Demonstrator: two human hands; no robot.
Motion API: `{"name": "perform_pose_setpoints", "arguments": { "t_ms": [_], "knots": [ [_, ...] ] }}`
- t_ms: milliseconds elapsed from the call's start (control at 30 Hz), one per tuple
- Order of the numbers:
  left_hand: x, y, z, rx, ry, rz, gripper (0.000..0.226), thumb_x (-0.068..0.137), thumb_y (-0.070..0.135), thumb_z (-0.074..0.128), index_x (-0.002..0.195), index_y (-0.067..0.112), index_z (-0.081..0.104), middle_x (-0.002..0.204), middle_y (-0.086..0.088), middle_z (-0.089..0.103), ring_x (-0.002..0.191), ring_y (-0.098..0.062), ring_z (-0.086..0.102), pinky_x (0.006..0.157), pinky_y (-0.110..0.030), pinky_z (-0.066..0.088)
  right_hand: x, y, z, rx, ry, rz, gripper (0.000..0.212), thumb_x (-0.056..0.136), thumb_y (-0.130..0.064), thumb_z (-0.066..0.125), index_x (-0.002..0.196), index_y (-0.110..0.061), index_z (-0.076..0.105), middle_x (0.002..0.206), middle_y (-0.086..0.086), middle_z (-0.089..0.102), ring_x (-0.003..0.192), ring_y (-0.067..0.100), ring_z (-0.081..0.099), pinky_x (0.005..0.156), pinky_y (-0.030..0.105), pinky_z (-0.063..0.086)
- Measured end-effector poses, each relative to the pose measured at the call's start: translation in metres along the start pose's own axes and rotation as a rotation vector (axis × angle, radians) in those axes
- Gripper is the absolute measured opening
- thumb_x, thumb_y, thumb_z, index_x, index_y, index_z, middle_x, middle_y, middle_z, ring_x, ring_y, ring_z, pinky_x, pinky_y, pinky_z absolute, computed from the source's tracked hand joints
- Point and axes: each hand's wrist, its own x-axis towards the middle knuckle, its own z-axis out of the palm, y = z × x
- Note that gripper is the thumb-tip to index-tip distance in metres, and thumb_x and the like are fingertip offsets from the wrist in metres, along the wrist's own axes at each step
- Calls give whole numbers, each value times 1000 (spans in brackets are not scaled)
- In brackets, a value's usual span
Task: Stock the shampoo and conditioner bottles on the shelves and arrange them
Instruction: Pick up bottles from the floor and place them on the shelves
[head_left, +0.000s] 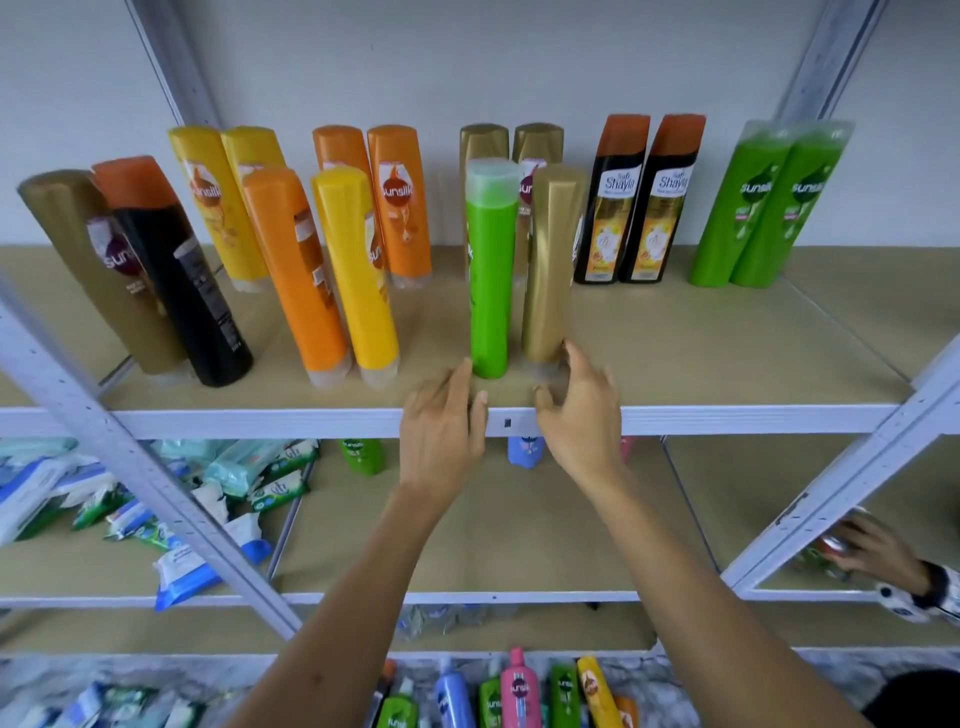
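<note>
On the top shelf (701, 364) a green bottle (489, 280) and a gold bottle (551, 270) stand side by side near the front edge. My left hand (441, 426) is just below and left of the green bottle, fingers apart, fingertips near its base. My right hand (582, 410) is at the base of the gold bottle, fingers apart and blurred; whether it touches is unclear. Along the back stand pairs of yellow (213, 208), orange (400, 202), gold, black-and-orange (639, 202) and green (763, 208) bottles. Further front at the left stand gold, black, orange (296, 270) and yellow (356, 275) bottles.
White metal uprights (130, 452) cross diagonally at left and right. The shelf below holds wipe packets (156, 499) at the left and small bottles at its back. Several bottles (519, 691) stand on the floor. Another person's hand (872, 551) holds an item at the lower right.
</note>
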Motion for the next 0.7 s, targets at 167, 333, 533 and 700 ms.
{"name": "perform_pose_setpoints", "arguments": {
  "t_ms": [167, 333, 533, 700],
  "knots": [
    [-57, -20, 5, 88, -72, 165, 63, 84, 18, 58, 142, 2, 40, 150, -14, 37, 143, -30, 27, 116, -49, 23, -59, 29, 16, -114, 108, -245, 51, 84, -18, 50, 134, -7, 54, 145, 10, 46, 141, 30, 31, 118, 42, 15],
    [-132, -41, 33, -67, -269, 18, 65, 79, 6, 54, 141, -5, 37, 153, -21, 28, 144, -34, 22, 110, -50, 35, -128, 83, 47, -76, -131, -183, 70, 75, 0, 54, 144, -7, 41, 156, 20, 24, 142, 35, 30, 108, 44, 38],
    [-289, -73, 79, -125, -973, -466, 42, 92, 18, 45, 132, 6, 52, 132, -16, 57, 112, -35, 59, 87, -39, 47, -252, 182, 105, -87, -719, 385, 55, 85, -6, 55, 140, -3, 45, 124, 23, 61, 94, 35, 64, 85, 33, 46],
    [-416, -82, 121, -49, -1264, -670, 36, 93, 22, 52, 126, 10, 59, 113, -19, 66, 107, -37, 61, 87, -40, 46, -356, 255, 154, -197, -1052, 552, 51, 86, -8, 55, 136, -11, 51, 114, 19, 67, 103, 34, 62, 79, 33, 45]
  ]
}}
